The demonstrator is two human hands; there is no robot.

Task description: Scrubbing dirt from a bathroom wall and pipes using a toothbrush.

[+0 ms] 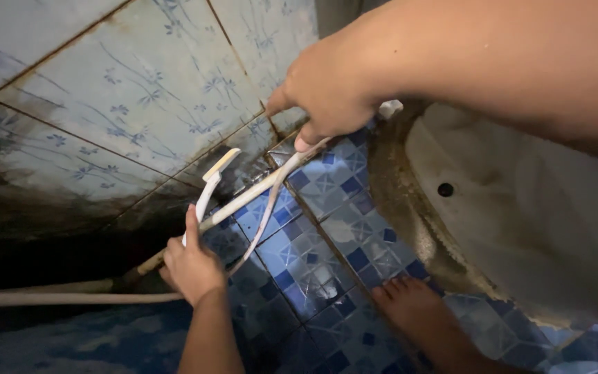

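Both hands are closed on things low against a tiled corner: the left hand (pixel 192 266), lower centre-left of the frame, is wrapped around a white toothbrush (pixel 207 185) that points up toward the wall, while the right hand (pixel 327 90), upper centre, pinches the upper end of a pale pipe (pixel 243 199). That pipe slants down-left past the left hand. A thin hose (pixel 266 216) loops beside it. Blue mosaic floor tiles (pixel 327 263) lie beneath, a bare foot (pixel 413 308) at lower right, stained floral wall tiles (pixel 133 90) upper left, and a white basin (pixel 520 201) on the right.
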